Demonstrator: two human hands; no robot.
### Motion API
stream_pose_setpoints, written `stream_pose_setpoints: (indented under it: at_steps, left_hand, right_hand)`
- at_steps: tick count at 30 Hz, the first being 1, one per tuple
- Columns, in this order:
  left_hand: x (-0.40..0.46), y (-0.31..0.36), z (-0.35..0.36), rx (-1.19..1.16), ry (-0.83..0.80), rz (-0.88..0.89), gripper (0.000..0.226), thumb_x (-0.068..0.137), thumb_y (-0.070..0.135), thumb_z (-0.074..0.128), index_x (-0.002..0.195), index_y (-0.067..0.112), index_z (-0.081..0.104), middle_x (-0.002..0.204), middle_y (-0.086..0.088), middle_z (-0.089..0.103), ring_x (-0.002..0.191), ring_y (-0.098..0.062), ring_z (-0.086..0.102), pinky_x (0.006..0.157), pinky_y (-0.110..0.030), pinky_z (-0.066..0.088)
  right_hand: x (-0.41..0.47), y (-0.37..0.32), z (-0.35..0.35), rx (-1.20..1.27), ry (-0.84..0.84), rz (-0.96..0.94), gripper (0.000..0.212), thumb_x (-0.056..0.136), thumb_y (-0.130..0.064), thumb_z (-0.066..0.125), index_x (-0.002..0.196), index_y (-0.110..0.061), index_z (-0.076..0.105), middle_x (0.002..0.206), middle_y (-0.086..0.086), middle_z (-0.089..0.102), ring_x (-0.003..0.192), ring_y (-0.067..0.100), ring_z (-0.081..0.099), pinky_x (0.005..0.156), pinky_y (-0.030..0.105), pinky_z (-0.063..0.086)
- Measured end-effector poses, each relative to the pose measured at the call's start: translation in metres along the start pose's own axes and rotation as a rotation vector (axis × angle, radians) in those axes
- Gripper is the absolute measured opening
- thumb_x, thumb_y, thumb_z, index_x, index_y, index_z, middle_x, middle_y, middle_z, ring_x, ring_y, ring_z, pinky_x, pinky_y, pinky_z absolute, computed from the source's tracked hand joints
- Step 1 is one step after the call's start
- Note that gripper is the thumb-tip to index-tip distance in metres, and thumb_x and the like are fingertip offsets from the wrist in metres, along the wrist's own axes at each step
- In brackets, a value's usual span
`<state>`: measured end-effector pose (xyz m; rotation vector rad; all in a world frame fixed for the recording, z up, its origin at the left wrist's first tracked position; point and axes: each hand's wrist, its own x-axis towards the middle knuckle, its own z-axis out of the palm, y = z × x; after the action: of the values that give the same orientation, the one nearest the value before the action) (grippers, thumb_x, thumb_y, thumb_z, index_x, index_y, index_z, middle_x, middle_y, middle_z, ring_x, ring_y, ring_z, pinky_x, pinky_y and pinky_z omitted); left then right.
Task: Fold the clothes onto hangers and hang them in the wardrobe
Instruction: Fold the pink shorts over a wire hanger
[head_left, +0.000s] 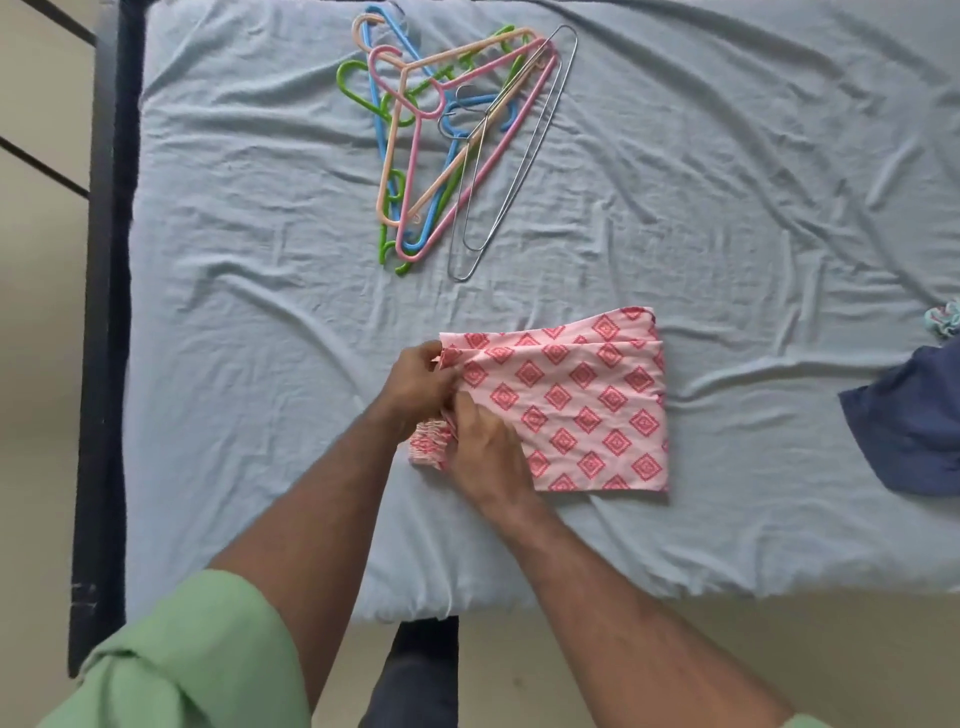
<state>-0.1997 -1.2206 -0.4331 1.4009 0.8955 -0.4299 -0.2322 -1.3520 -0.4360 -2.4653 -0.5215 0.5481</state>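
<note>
On bed sheet (260, 312): folded pink garment (571, 405) lies crosswise; left hand (415, 387), right hand (485, 447) pinch left end.

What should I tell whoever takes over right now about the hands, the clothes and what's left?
Left hand: pinches the left edge of the pink garment.
Right hand: rests on the same end, fingers curled into the fabric by the gathered band.
Pink garment: folded into a rough rectangle, flat on the bed.
Hangers: heaped further up the bed, untouched, plastic and wire mixed.
Blue garment: at the right edge, unfolded.
Done: pink garment mostly folded.
Left: put it on a hanger, do the blue one, hang both. No wardrobe in view.
</note>
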Motion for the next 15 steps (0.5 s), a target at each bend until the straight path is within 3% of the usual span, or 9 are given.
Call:
stream_pose_setpoints:
  at_steps: [2, 4, 7, 9, 12, 15]
  left_hand:
    - [0.008, -0.006, -0.009, 0.057, 0.026, 0.023, 0.014, 0.093, 0.011, 0.071, 0.107, 0.012, 0.072, 0.096, -0.008, 0.076, 0.095, -0.027, 0.073, 0.077, -0.038, 0.061]
    - [0.015, -0.013, -0.017, 0.180, 0.125, 0.039, 0.011, 0.089, 0.018, 0.075, 0.100, 0.016, 0.072, 0.090, -0.002, 0.074, 0.097, -0.026, 0.072, 0.086, -0.042, 0.060]
    - [0.010, -0.022, -0.022, 0.293, 0.330, 0.036, 0.026, 0.080, 0.031, 0.084, 0.092, 0.018, 0.064, 0.084, -0.002, 0.069, 0.082, -0.025, 0.070, 0.075, -0.040, 0.059]
    - [0.001, -0.028, -0.023, 0.312, 0.391, -0.002, 0.036, 0.073, 0.032, 0.088, 0.089, 0.016, 0.061, 0.084, -0.008, 0.070, 0.078, -0.026, 0.070, 0.073, -0.041, 0.059]
    - [-0.013, -0.036, -0.023, 0.374, 0.283, -0.089, 0.036, 0.065, 0.027, 0.092, 0.078, 0.015, 0.061, 0.078, -0.007, 0.070, 0.079, -0.027, 0.071, 0.072, -0.044, 0.060]
    - [-0.020, -0.042, -0.026, 0.537, 0.247, -0.141, 0.027, 0.067, 0.022, 0.087, 0.076, 0.016, 0.062, 0.081, -0.004, 0.066, 0.085, -0.028, 0.069, 0.076, -0.043, 0.059]
  right_hand:
    - [0.005, -0.007, 0.011, 0.047, 0.002, 0.021, 0.027, 0.095, -0.015, 0.056, 0.121, -0.010, 0.059, 0.098, 0.018, 0.070, 0.087, 0.042, 0.067, 0.072, 0.051, 0.054]
    - [0.010, -0.012, 0.019, 0.142, -0.051, 0.012, 0.021, 0.093, -0.014, 0.061, 0.112, -0.006, 0.062, 0.095, 0.018, 0.070, 0.086, 0.039, 0.067, 0.072, 0.049, 0.054]
    - [0.009, -0.014, 0.019, 0.266, -0.279, -0.043, 0.017, 0.085, -0.011, 0.069, 0.101, -0.007, 0.070, 0.090, 0.011, 0.072, 0.084, 0.028, 0.067, 0.075, 0.035, 0.053]
    - [0.005, -0.010, 0.014, 0.312, -0.239, -0.044, 0.012, 0.083, -0.009, 0.067, 0.094, -0.010, 0.073, 0.086, 0.007, 0.072, 0.079, 0.023, 0.066, 0.070, 0.026, 0.047]
    - [-0.003, 0.003, 0.008, 0.243, -0.090, 0.082, 0.010, 0.083, -0.010, 0.061, 0.089, -0.014, 0.069, 0.085, 0.004, 0.069, 0.077, 0.021, 0.063, 0.069, 0.031, 0.050]
    - [-0.009, 0.020, 0.005, 0.211, -0.288, 0.157, 0.009, 0.079, -0.011, 0.065, 0.086, -0.014, 0.070, 0.083, 0.001, 0.070, 0.077, 0.018, 0.064, 0.074, 0.039, 0.057]
